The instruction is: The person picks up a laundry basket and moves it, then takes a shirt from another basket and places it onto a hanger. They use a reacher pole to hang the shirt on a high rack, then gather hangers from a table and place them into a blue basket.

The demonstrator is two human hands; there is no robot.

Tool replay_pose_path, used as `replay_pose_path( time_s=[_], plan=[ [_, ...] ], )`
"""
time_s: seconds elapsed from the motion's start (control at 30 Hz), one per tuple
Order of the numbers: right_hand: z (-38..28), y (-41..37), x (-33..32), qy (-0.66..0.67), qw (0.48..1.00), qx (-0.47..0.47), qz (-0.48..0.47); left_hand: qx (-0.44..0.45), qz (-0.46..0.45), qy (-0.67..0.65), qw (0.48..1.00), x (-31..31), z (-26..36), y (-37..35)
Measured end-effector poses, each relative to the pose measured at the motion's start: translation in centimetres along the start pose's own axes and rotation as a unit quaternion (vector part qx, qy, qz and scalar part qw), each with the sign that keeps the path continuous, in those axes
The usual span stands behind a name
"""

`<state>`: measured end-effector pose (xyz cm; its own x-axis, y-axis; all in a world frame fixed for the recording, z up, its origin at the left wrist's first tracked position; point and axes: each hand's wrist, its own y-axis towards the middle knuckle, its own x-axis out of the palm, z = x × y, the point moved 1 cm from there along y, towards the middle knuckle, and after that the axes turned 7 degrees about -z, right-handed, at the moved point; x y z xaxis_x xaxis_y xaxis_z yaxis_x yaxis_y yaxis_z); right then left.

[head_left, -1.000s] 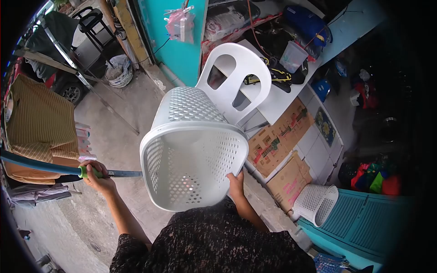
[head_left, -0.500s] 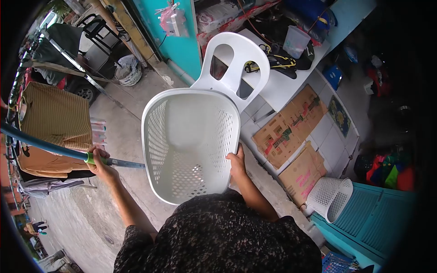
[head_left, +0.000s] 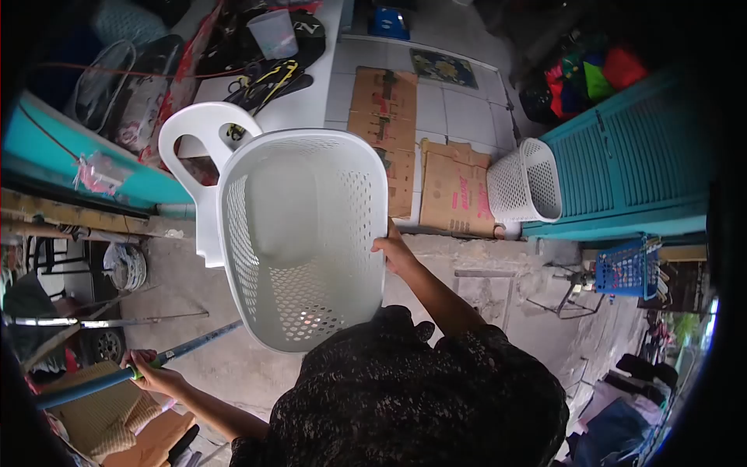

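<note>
1. Head view, the main relation: from my end I have the pale perforated basket [head_left: 292, 210] in the middle of the picture, its opening toward the camera. It lies directly left of my right hand [head_left: 395, 253], touching it, so that hand is the nearer one. The long axis of the opening runs roughly away from the dark patterned shirt [head_left: 428, 389], with the near end of the rim just beside the cloth.

2. Head view, right hand: I have it clamped on the basket's right side, thumb over the rim; the other fingers are mostly hidden, so I can't tell how far they wrap underneath.

3. Head view, left hand: I read my left hand [head_left: 152, 375] as closed around the blue pole [head_left: 201, 342], at its green collar. It is well apart from the basket, out to the left and nearer the bottom of the picture. The pole slants from that hand up toward the basket's lower left wall, where its far end drops from sight; I can't tell whether they touch.

4. Head view, surroundings: I see a white chair [head_left: 208, 210] behind the basket on its left. Whether it bears any of the basket's weight, I can't tell. Flattened cardboard [head_left: 455, 191] lies beyond my right hand.
</note>
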<state>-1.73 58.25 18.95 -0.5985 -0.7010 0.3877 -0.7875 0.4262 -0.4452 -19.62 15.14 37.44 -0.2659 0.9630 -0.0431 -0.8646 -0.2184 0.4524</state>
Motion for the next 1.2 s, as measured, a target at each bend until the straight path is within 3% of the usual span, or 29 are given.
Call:
replay_pose_path(
  time_s=[0.2, 0.3, 0.37, 0.43, 0.5, 0.57, 0.63, 0.7, 0.83, 0.97, 1.0, 1.1, 1.13, 1.2],
  plan=[
    [3.1, -4.2, -6.5, 0.006, 0.977, -0.031, 0.212, -0.025, -0.195, -0.106, 0.975, 10.3, 1.4, 0.9],
    [5.4, -8.4, -9.1, 0.037, 0.937, -0.072, 0.339, -0.030, -0.283, -0.128, 0.950, 14.8, 2.3, 0.6],
    [9.7, -10.4, -13.4, 0.081, 0.920, -0.087, 0.374, -0.045, -0.324, -0.170, 0.930, 17.6, 3.0, -0.2],
    [10.2, -14.5, -14.5, 0.091, 0.881, -0.060, 0.461, -0.023, -0.377, -0.208, 0.902, 20.1, 3.4, -1.1],
    [13.2, -17.6, -17.1, 0.126, 0.825, -0.066, 0.547, -0.021, -0.397, -0.202, 0.895, 22.4, 4.0, -2.4],
    [15.8, -20.3, -18.8, 0.183, 0.657, -0.076, 0.728, -0.043, -0.442, -0.246, 0.862, 24.5, 3.8, -3.2],
    [16.8, -24.3, -20.1, 0.264, 0.639, -0.005, 0.722, -0.026, -0.463, -0.251, 0.849, 26.8, 5.1, -4.3],
    [20.9, -26.7, -23.1, 0.369, 0.525, -0.092, 0.761, -0.011, -0.469, -0.256, 0.845, 29.4, 5.4, -5.3],
    [23.1, -31.7, -26.7, 0.517, 0.505, -0.019, 0.691, 0.016, -0.462, -0.233, 0.856, 35.4, 7.3, -8.2],
    [23.4, -32.4, -30.6, 0.574, 0.485, -0.044, 0.658, 0.055, -0.397, -0.169, 0.901, 41.9, 9.7, -11.0],
    [22.8, -32.1, -31.5, 0.576, 0.502, -0.034, 0.644, 0.063, -0.397, -0.198, 0.894, 43.2, 11.0, -11.8],
    [20.8, -32.1, -34.4, 0.709, 0.566, -0.018, 0.420, 0.090, -0.392, -0.213, 0.890, 47.0, 13.5, -14.2],
    [17.8, -30.9, -34.2, 0.683, 0.560, 0.020, 0.468, 0.072, -0.392, -0.217, 0.891, 48.2, 14.2, -15.2],
    [15.6, -29.4, -35.5, 0.666, 0.629, -0.001, 0.400, 0.078, -0.424, -0.224, 0.874, 50.5, 14.2, -16.7]
  ],
)
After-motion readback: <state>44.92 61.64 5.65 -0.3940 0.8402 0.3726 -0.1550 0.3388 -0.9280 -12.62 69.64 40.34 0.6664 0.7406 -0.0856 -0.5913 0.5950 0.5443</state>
